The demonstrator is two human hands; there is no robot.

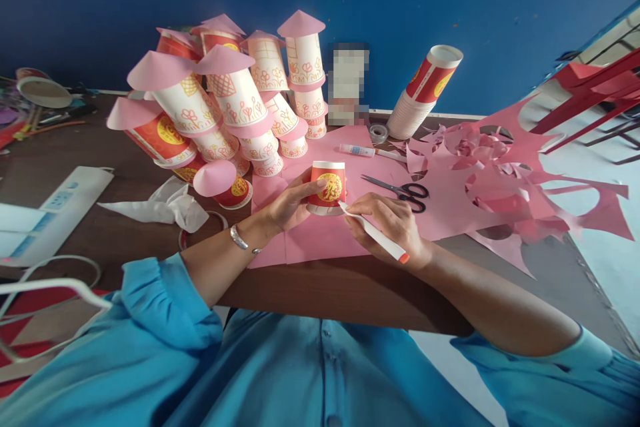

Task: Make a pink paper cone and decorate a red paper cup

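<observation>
My left hand [294,201] is closed around a red paper cup [318,195] with a round yellow emblem, its thumb lying across the front. In my right hand [390,223] is a white marker [377,239] with an orange end, held like a pen. The marker's tip meets or nearly meets the cup's lower right side; I cannot tell if it touches. Beneath both hands lies pink paper [320,247]. Black-handled scissors [397,190] rest on the paper just beyond my right hand. A glue stick [357,150] lies farther back, beside a slim white pen-like item [390,155].
At the back left stand several paper-cup towers [240,100] with pink cone roofs, some drawn with flowers. A tall cup stack [425,90] leans near the blue wall [450,0]. Pink paper scraps [500,173] spread rightward. Crumpled white tissue [173,203] and a power strip [57,213] are left.
</observation>
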